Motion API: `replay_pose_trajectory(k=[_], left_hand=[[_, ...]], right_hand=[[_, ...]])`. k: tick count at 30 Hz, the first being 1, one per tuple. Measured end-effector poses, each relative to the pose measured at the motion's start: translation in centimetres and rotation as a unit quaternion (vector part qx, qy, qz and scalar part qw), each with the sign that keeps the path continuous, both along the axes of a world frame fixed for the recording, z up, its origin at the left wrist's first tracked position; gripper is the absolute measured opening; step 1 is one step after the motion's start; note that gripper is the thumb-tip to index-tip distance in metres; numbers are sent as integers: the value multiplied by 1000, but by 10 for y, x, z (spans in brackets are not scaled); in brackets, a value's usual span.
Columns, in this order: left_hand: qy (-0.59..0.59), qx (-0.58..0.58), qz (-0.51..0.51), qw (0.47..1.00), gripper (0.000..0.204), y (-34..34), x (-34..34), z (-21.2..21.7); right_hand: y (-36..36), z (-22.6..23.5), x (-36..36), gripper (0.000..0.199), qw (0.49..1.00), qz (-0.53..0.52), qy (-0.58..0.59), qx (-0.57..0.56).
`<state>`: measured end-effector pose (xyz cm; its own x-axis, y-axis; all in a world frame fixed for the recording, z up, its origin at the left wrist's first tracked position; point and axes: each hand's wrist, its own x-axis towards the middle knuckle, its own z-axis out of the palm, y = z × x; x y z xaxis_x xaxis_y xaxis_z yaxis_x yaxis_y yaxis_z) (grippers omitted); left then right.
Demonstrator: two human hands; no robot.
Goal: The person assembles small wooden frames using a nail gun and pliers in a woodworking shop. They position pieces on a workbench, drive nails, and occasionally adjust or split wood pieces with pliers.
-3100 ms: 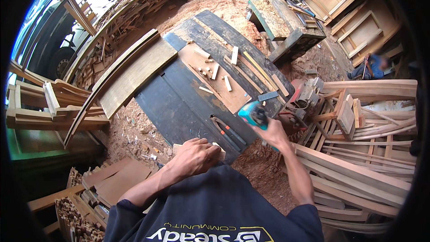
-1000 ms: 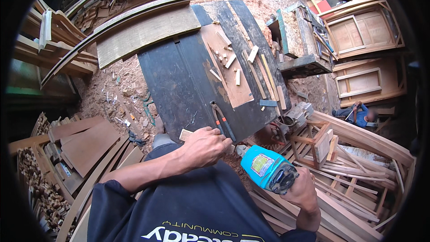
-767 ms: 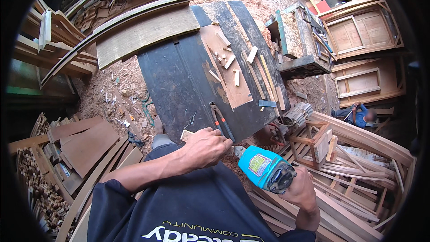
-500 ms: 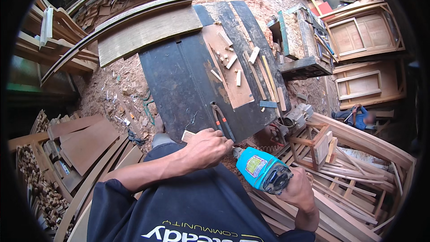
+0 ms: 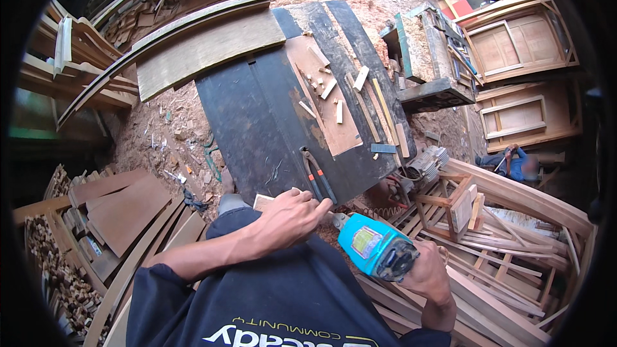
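My left hand (image 5: 289, 216) is closed, knuckles up, at the near edge of the dark tabletop. A pale wood block (image 5: 262, 202) sticks out from under it on the left, and the palm hides the rest. My right hand (image 5: 427, 274) grips a turquoise power drill (image 5: 368, 244) by its rear. The drill's metal nose points left and reaches my left fingertips; where its tip ends is hidden there. Pincers (image 5: 317, 175) with dark handles and orange marks lie on the tabletop just beyond my left fingers.
On the dark table (image 5: 234, 122) lie a thin brown board (image 5: 344, 138) with several small wood pieces, and a long plank (image 5: 209, 54) across its far left. A motor (image 5: 427, 166) stands at the right. Stacked timber (image 5: 508, 295) fills the lower right. Another person (image 5: 516, 166) sits far right.
My left hand and the wood block have shifted slightly left and nearer to me. The drill has turned a little, its nose still at my left fingers. The pincers have stayed in place.
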<state>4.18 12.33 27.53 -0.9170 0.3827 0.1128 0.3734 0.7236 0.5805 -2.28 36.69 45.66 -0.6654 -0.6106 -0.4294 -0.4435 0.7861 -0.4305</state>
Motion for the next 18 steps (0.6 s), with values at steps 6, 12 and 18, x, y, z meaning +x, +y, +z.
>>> replay_pose_trajectory(k=[6, 12, 18], left_hand=[[-64, 104, 76, 990, 44, -26, 43, 10], [-50, 157, 133, 977, 50, -25, 56, 9], [-98, 301, 251, 915, 42, -32, 45, 7]], right_hand=[[36, -37, 11, 39, 980, -158, 117, 26], [48, -105, -11, 32, 973, -224, -2, -45], [62, -209, -39, 63, 986, -97, 131, 27]])
